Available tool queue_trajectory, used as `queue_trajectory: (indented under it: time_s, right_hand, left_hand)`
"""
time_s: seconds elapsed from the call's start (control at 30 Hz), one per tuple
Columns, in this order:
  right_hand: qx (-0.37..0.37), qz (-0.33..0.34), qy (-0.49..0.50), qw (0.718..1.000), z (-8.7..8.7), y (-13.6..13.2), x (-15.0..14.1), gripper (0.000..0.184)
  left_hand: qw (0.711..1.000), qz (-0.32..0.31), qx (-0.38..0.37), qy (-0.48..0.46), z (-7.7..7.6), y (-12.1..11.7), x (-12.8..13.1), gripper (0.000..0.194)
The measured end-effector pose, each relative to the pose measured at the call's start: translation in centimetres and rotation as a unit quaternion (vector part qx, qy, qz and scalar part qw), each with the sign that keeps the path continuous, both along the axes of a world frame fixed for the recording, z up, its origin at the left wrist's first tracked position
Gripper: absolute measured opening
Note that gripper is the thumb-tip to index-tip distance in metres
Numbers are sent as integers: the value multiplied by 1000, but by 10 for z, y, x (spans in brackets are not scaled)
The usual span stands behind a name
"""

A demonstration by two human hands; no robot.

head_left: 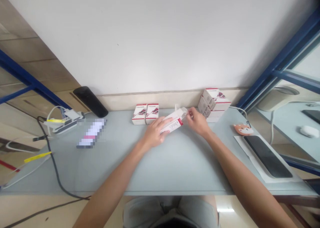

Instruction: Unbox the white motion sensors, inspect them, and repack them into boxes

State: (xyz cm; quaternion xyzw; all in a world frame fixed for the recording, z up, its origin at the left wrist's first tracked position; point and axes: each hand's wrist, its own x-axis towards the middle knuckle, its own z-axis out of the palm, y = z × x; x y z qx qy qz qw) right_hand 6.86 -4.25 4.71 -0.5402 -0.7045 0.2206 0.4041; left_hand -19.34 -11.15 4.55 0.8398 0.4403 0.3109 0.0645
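A white carton with red trim (173, 125) is tilted above the table, its open end pointing up and to the right. My left hand (153, 134) is closed around its left part. Crinkled, see-through plastic (184, 112) shows at the carton's open end. My right hand (198, 122) has its fingers pinched together at that plastic; the fingertips are partly hidden. Just behind my left hand, two similar cartons (145, 114) lie side by side. Behind my right hand stands a stack of matching cartons (214, 103).
On the right, a dark-screened phone (267, 156) rests on a white sheet, near an orange animal-face case (243, 129). To the left are a blurred-out phone (92, 133), a black cylinder (90, 101), and a power strip (68, 122) with cables. A wall (160, 45) borders the table (175, 171) behind.
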Motion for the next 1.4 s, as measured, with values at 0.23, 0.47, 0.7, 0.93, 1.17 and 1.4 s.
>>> queue_trajectory:
  time_s: [0.23, 0.47, 0.7, 0.93, 1.17, 1.4]
  right_hand:
    - [-82, 9, 244, 966, -1, 7, 2, 16]
    - [-142, 139, 356, 913, 7, 3, -3, 35]
    - [-133, 148, 392, 898, 13, -6, -8, 45]
    - [-18, -22, 416, 909, 14, 8, 3, 44]
    - [12, -130, 397, 908, 8, 16, 11, 38]
    - [-42, -137, 436, 888, 4, 10, 0, 34]
  left_hand:
    - [1000, 5, -3, -2, 0, -2, -1, 55]
    - [999, 6, -13, -50, 1, -3, -3, 56]
    - [992, 15, -41, -117, 5, -6, 3, 52]
    - [989, 37, -41, -135, 8, -6, -2, 47]
    - [985, 91, -63, -135, 5, -4, 3, 49]
    - [982, 121, -89, -113, 0, -7, 10, 44]
